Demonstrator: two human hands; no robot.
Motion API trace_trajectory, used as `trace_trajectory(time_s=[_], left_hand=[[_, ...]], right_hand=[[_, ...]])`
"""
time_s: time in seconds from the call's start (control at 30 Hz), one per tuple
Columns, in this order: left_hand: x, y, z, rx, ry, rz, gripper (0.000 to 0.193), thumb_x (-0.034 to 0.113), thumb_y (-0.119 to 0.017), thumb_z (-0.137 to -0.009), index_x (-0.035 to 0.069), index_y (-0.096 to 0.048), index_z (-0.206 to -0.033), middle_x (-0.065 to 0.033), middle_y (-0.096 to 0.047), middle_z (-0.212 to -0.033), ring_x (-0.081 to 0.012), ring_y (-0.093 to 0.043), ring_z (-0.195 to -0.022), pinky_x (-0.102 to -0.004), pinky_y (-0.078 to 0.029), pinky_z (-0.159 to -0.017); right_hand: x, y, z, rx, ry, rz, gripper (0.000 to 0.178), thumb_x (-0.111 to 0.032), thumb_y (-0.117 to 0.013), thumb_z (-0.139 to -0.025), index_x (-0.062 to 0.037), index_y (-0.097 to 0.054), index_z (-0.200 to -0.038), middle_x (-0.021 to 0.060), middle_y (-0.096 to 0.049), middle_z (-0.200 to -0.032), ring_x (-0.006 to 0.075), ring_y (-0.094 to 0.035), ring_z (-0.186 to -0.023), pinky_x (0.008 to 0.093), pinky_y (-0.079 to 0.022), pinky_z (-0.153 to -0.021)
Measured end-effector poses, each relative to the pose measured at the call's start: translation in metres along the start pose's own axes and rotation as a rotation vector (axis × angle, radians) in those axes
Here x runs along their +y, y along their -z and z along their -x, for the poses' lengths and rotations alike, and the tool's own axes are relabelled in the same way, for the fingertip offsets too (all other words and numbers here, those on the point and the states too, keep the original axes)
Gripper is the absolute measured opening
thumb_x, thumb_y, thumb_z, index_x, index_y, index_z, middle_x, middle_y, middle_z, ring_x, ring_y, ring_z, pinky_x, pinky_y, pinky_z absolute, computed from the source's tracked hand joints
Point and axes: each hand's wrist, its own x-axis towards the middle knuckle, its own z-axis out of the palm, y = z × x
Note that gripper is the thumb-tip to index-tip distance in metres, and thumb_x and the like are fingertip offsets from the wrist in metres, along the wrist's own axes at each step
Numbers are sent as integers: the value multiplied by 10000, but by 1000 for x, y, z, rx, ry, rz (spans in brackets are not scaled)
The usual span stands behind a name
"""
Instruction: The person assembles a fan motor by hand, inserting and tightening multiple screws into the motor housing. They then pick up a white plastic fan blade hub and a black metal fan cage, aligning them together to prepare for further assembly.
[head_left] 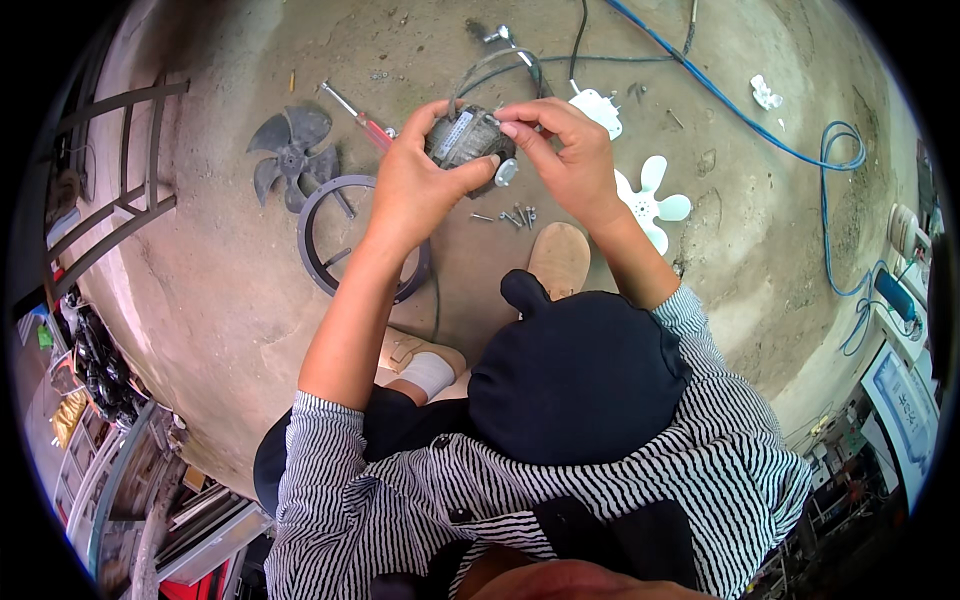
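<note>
My left hand (420,175) is wrapped round a small grey electric motor (463,140) with a pale label, its thumb along the near side. A dark cable (478,62) loops up from the motor. A round silvery piece (506,172) sticks out at the motor's right end. My right hand (565,150) is closed at the motor's upper right edge, thumb and forefinger pressed near each other; whatever is between them is too small to make out. Several loose screws (518,215) lie on the floor just below the motor.
Around the motor lie a dark fan blade (292,157), a grey ring frame (309,240), a red-handled screwdriver (372,130), a white fan blade (646,204) and a white box (598,112). A blue hose (740,102) crosses the upper right. Metal bars (125,150) stand at left.
</note>
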Motion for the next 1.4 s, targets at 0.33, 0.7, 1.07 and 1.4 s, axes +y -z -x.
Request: trace_trajectory(time_s=[0.33,0.7,1.07,1.4], left_hand=[[10,-1,5,24,9,-133,680,154,-821,-725,8,-561,-1337,-109,-671,-1120,-157,-668,-968,-295,-542,-831],[7,-1,3,38,-2,-101,663,145,-812,-732,1,-561,-1329,-115,-670,-1108,-157,-677,-942,-286,-544,-815],[3,-3,3,31,6,-82,653,136,-813,-734,3,-564,-1322,-108,-669,-1089,-152,-674,-923,-285,-544,-792],[-4,-4,0,23,-3,-56,672,154,-832,-726,-2,-566,-1324,-97,-673,-1096,-147,-664,-936,-283,-536,-807]], right_hand=[[2,1,0,10,-13,14,139,-149,-704,-925,-49,-760,-1003,69,-723,-910,176,-678,-800,284,-539,-669],[0,-6,6,91,105,51,151,-53,-702,-886,-66,-756,-1026,83,-743,-950,222,-715,-828,311,-569,-721],[7,-5,6,134,215,199,136,-83,-738,-845,-97,-765,-978,51,-736,-899,222,-702,-773,311,-551,-654],[17,-8,4,192,346,317,85,-150,-779,-817,-105,-758,-886,35,-716,-823,219,-680,-696,321,-533,-599]])
